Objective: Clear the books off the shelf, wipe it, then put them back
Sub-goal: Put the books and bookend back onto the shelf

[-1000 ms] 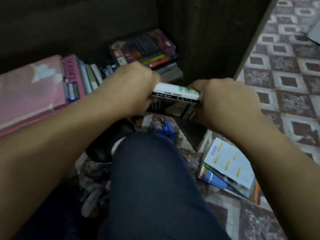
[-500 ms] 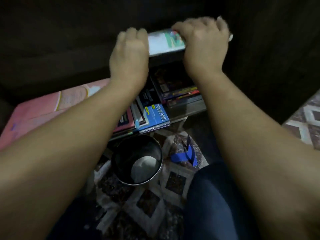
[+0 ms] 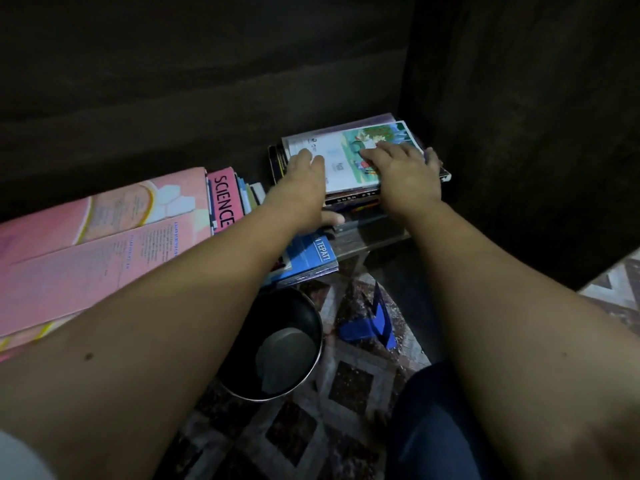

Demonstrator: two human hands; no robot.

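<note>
Both hands lie flat on the white book [image 3: 341,157], which tops a small stack [image 3: 349,202] at the 1 o'clock end of the shelf [image 3: 367,242], tight against the dark side wall. The left hand [image 3: 304,178] rests palm down on the cover's 9 o'clock edge, fingers loosely spread, thumb hooked under toward the stack's front. The right hand [image 3: 401,174] covers the 3 o'clock half, fingers splayed across the illustrated cover and reaching its far edge. Neither hand pinches anything; they press and steady rather than grasp.

The step looks like seating this book squarely on the pile, so the task seems well into the putting-back stage. To do it well, push evenly with both palms, line the spine up with the books beneath, and slide the hands off sideways so the top cover does not shift.

Outward from there, a row of upright books with a pink SCIENCE spine [image 3: 223,199] stands at 10 o'clock, a large pink book [image 3: 104,244] leans at 9 o'clock, and a blue book [image 3: 311,254] juts over the shelf's front edge. At 6 o'clock on the patterned floor [image 3: 349,379] sit a metal bowl [image 3: 277,344] and a blue object [image 3: 370,323].
</note>
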